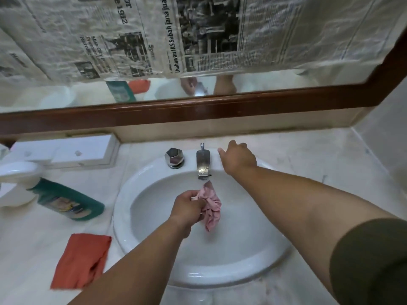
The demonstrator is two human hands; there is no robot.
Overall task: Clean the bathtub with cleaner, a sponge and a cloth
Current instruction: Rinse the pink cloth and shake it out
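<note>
My left hand [188, 206] holds a crumpled pink cloth [211, 205] over the white sink basin [136, 179], just below the chrome spout [203, 161]. My right hand [237, 158] rests on the sink rim to the right of the spout, fingers curled over something hidden beneath it. A green cleaner bottle [68, 199] with a white trigger head lies on its side on the counter at the left. An orange-red cloth [81, 260] lies flat on the counter at the front left.
A chrome knob [174, 158] stands left of the spout. A white box [66, 153] sits at the back left of the marble counter [319, 164]. Behind it, a wood-framed mirror [198, 108] is partly covered with newspaper.
</note>
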